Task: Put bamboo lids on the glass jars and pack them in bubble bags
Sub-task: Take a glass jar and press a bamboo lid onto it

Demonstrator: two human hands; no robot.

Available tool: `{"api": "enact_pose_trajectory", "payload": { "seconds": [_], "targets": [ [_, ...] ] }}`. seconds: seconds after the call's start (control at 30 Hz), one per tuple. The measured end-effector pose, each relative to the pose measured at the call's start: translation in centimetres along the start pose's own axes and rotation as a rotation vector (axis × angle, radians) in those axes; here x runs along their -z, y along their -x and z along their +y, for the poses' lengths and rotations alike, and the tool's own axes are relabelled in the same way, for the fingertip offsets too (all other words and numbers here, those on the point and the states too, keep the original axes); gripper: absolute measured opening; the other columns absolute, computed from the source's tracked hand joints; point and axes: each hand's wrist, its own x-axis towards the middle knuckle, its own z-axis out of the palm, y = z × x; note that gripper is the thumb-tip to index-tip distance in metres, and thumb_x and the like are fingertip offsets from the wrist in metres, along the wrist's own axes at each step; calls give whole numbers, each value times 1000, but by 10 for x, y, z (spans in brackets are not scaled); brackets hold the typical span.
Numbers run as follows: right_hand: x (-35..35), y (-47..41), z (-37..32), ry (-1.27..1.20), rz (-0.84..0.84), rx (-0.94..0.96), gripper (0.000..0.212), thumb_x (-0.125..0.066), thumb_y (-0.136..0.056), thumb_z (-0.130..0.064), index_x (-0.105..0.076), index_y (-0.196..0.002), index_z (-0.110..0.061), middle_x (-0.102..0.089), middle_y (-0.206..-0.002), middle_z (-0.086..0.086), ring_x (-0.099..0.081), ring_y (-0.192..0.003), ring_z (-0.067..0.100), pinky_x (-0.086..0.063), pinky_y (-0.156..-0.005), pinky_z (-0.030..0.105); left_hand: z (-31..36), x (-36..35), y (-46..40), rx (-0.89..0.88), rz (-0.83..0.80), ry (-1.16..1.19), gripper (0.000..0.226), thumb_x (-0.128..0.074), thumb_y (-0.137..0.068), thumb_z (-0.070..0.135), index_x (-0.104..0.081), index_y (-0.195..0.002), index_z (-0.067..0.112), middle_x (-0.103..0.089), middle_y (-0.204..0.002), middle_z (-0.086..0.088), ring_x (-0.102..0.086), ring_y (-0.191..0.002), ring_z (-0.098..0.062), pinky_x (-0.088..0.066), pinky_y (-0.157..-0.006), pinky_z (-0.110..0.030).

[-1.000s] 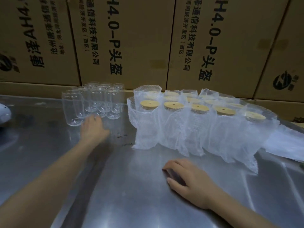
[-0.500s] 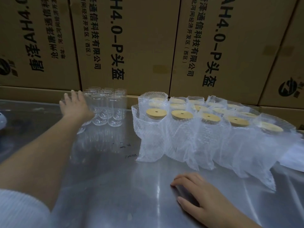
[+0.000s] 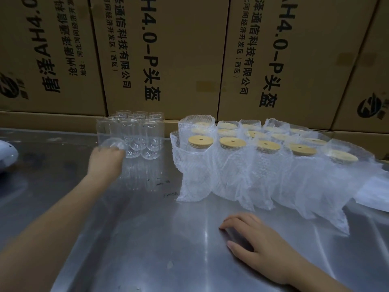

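**Left hand on a jar at the edge of the cluster**

Cardboard cartons [image 3: 160,55] printed with black characters wall off the back, and in front of them runs the steel table [image 3: 147,239], scuffed and shining. Take the open glass jars [image 3: 143,133] as the landmark: a tight cluster standing upright at the table's far side, close to the cartons. Right of that cluster, just beside it, sits the big batch of bagged jars [image 3: 263,169], rows of them wrapped in bubble bags with round bamboo lids [image 3: 201,140] showing at the tops. Left of the cluster, at the frame edge, there is a pale rounded object [image 3: 7,152], only partly in view.

Now the hands. The left hand [image 3: 105,163] is at the cluster's near-left corner, fingers curled round a tilted glass jar [image 3: 111,142], its base turned toward the camera. The right hand [image 3: 259,247] is well nearer than the cluster, in front of the bagged batch, lying on the steel, fingers loosely bent and fingertips touching the surface, holding nothing.
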Motion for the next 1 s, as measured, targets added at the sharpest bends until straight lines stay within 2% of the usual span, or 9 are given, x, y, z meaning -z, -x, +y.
{"api": "enact_pose_trajectory", "payload": {
  "seconds": [0.07,0.13,0.2,0.33,0.53,0.67,0.8,0.9,1.0],
  "targets": [
    [0,0,0,-4,5,-11,31,-48,-94,-46,-49,-124,-39,-42,-125,-27,-34,-117,-10,-24,-97,5,12,-3,27,-116,48,14,20,-64,-77,5,-68,-94,15,-69,-99,-4,-64,-101,-27,-39,-90,-37],
    [-1,0,-1,-5,13,-18,30,-49,-94,-44,-50,-123,-37,-44,-124,-25,-36,-116,-8,-24,-95,3,21,0,53,-242,122,80,24,-78,-55,-3,-71,-74,9,-69,-77,-8,-69,-80,-30,-46,-78,-39],
    [-2,1,-1,-7,20,-20,29,-49,-94,-42,-51,-122,-34,-46,-122,-22,-38,-115,-4,-28,-96,8,31,11,77,-331,284,121,29,-79,-44,-5,-72,-69,7,-67,-66,-10,-67,-61,-30,-50,-65,-39],
    [-3,3,-1,14,70,-48,31,-51,-94,-41,-53,-121,-29,-52,-120,-14,-45,-114,5,-36,-96,20,57,45,128,-474,538,243,23,-52,-69,9,-73,-79,11,-62,-63,-2,-62,-55,-27,-49,-66,-39],
    [-2,10,-3,-39,154,-70,67,-63,-84,-52,-35,-140,-31,-42,-138,-19,-45,-119,-5,-28,-92,3,109,97,188,-625,672,426,24,-51,-85,20,-73,-74,18,-62,-69,3,-57,-59,-24,-43,-80,-39],
    [5,22,-13,-179,308,-5,86,-67,-69,-61,-29,-139,-28,-35,-133,-26,-41,-111,-12,-30,-88,-1,152,119,206,-708,636,592,6,-68,-74,21,-72,-79,21,-60,-72,6,-56,-64,-20,-45,-82,-38],
    [10,38,-13,-323,496,-59,71,-61,-67,-52,-37,-131,-32,-47,-132,-17,-52,-120,6,-45,-96,26,189,133,208,-693,704,817,11,-62,-85,25,-70,-90,20,-61,-88,3,-54,-77,-16,-42,-86,-36],
    [16,50,-9,-420,593,-124,67,-66,-64,-58,-45,-123,-34,-55,-118,-28,-56,-109,-3,-46,-90,20,205,140,202,-643,698,1023,28,-54,-93,31,-56,-119,20,-49,-119,0,-52,-108,-16,-39,-99,-26],
    [20,56,-2,-593,664,-186,63,-72,-62,-59,-47,-115,-37,-60,-108,-22,-61,-101,4,-49,-84,25,219,139,197,-568,517,1244,60,-55,-92,41,-32,-142,19,-29,-142,2,-31,-137,-8,-25,-110,-15]
  ]
}}
